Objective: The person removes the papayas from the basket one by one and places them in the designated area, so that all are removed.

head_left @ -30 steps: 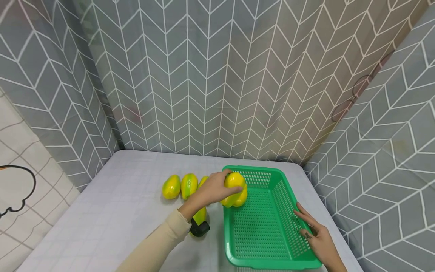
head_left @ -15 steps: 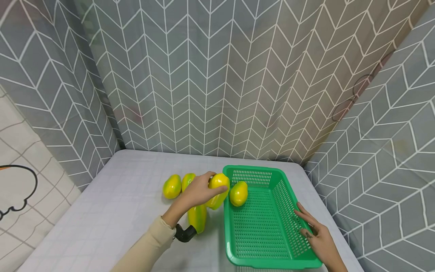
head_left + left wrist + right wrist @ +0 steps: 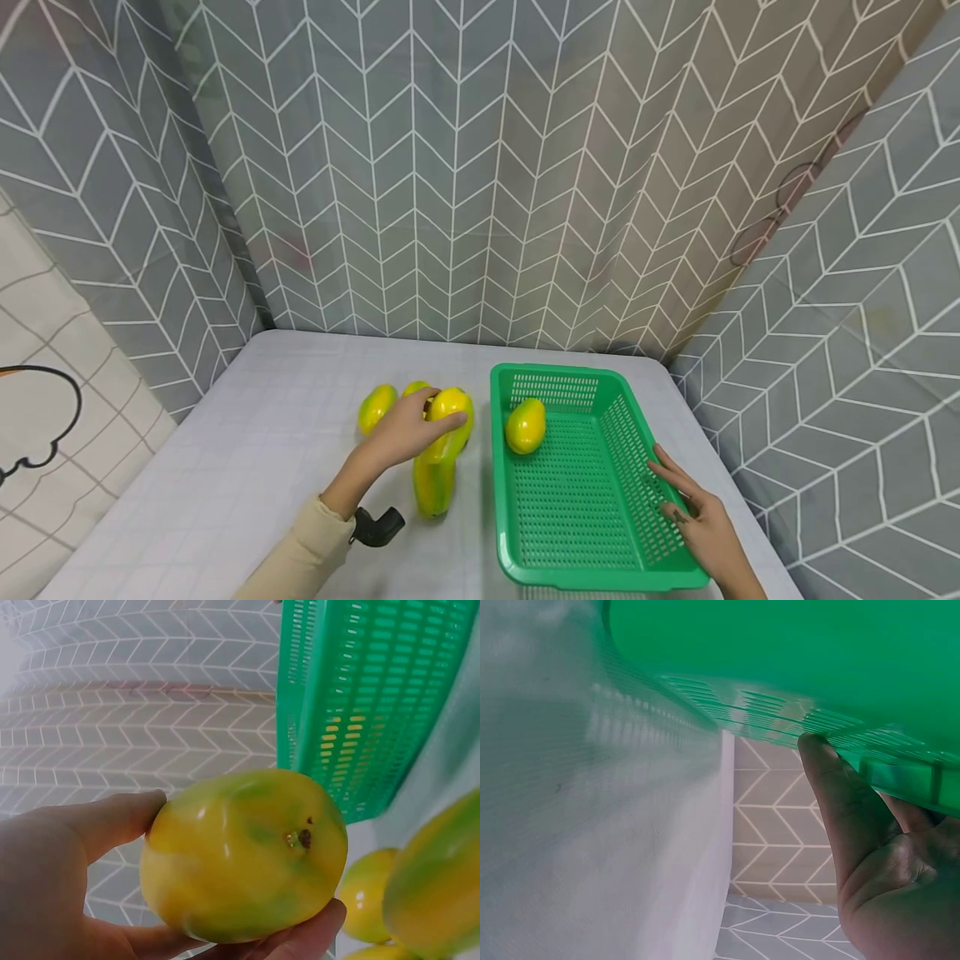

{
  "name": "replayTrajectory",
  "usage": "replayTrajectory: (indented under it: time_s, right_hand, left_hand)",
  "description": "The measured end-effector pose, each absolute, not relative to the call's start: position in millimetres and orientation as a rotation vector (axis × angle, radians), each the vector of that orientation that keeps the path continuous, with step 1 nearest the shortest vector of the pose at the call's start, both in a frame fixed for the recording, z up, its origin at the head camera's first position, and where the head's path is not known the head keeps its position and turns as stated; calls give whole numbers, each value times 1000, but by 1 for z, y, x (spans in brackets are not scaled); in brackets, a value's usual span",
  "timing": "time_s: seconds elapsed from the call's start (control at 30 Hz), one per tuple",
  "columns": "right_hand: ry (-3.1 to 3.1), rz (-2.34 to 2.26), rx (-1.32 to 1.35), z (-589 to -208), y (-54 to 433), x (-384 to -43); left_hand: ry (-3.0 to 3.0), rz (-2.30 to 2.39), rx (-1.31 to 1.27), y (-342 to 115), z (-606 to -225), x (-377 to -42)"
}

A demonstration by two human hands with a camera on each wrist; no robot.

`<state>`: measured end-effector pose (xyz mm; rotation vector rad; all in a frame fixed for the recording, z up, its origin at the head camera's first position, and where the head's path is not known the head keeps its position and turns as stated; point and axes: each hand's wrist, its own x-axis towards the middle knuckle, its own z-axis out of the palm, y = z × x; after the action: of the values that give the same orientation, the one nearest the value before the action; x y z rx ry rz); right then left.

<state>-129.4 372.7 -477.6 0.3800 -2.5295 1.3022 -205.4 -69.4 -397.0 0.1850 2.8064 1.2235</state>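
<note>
My left hand (image 3: 408,427) grips a glossy yellow-green papaya (image 3: 452,405), thumb and fingers on its opposite sides. In the left wrist view this papaya (image 3: 244,855) shows a small brown stem mark. It is above the table, left of a green plastic basket (image 3: 505,521). Just in front of it lies a longer yellow-green papaya (image 3: 433,487). Two more yellow-green fruits (image 3: 377,408) sit behind the left hand, partly hidden. Inside the basket, one yellow fruit (image 3: 526,426) rests near the left wall. My right hand (image 3: 703,527) holds the basket's right side, fingers over its rim.
A black bent piece (image 3: 377,527) is at the left wrist. The white-covered table (image 3: 247,467) extends to the left of the fruits. Grey chevron-patterned curtains (image 3: 450,192) stand behind the table and along its right side.
My left hand has moved left with the papaya, from above the basket's left rim to over the table fruits. The right hand and basket have stayed in place.
</note>
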Motion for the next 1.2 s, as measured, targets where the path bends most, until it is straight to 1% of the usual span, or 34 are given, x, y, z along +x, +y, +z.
replayTrajectory:
  time_s: [0.2,0.7,1.2]
  right_hand:
    - [-2520,1302,391,-478,373,-129]
    - [-2533,1278,374,-478,373,-130]
    - [-2529,1295,381,-476,372,-129]
  left_hand:
    - [2790,1228,101,-86,-404,-201]
    - [2782,1180,-1,-117,-423,-192]
    - [2724,1151,-86,-126,-442,-190]
